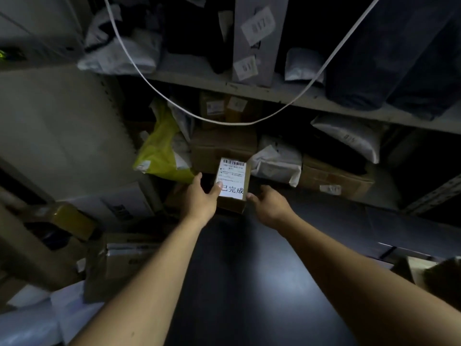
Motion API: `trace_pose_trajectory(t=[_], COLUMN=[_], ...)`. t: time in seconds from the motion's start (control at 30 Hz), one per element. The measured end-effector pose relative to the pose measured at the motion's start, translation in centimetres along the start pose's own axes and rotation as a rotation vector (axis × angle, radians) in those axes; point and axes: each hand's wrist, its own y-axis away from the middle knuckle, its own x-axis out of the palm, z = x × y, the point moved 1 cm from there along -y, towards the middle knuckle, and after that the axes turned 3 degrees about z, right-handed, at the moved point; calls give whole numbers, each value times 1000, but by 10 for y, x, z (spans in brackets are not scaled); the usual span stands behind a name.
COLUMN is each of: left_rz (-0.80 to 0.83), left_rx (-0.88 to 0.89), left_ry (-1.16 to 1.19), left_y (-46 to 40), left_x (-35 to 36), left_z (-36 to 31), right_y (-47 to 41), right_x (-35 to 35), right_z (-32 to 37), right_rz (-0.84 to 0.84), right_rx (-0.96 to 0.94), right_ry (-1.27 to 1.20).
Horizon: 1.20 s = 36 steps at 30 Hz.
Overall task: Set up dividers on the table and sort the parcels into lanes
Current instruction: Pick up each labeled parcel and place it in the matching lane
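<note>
Boxes point(117, 265) stacked low on my left, cardboard, with white plastic mailers point(32, 318) below them at the frame edge. Yellow bag point(159, 151) sits on the lower shelf point(389, 198), leaning against a brown carton point(222, 146) behind my hands. My left hand point(199, 198) grips the small parcel point(233, 186) from its left side, thumb pressed on the white label point(233, 179), fingers curled under where I can't see them. Parcel is a small brown box, label face up, barcode at the far end, large printed characters at the near end. It's held in the air just in front of the lower shelf edge, above the dark bench point(249, 283). My right hand point(269, 208) is at the parcel's right near corner, thumb tip touching it; whether the other fingers hold it, can't tell. Right of that: white mailers point(277, 163) and another carton point(334, 178) on the same shelf. Upper shelf point(249, 88) holds grey and dark bags. White cable point(224, 121) loops down in front of both shelves.
</note>
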Motion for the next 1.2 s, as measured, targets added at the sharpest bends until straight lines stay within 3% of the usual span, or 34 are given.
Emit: trace_pose_trajectory(t=[0.23,0.53,0.97,1.2], left_rz=[103,25,-42,-106], left_rx=[5,38,146,211], left_ry=[145,288,465,524], left_y=[-19,30,243,396], left_x=[32,21,-66,-84], left_z=[29,13,-89,-135], right_y=[-34,16,239,386], right_x=[40,34,-58,-95], right_z=[-11,-17,29,14], right_rz=[46,-90,-154,-243], right_rx=[49,10,-129,-207], right_ry=[-271,-518,-588,-658])
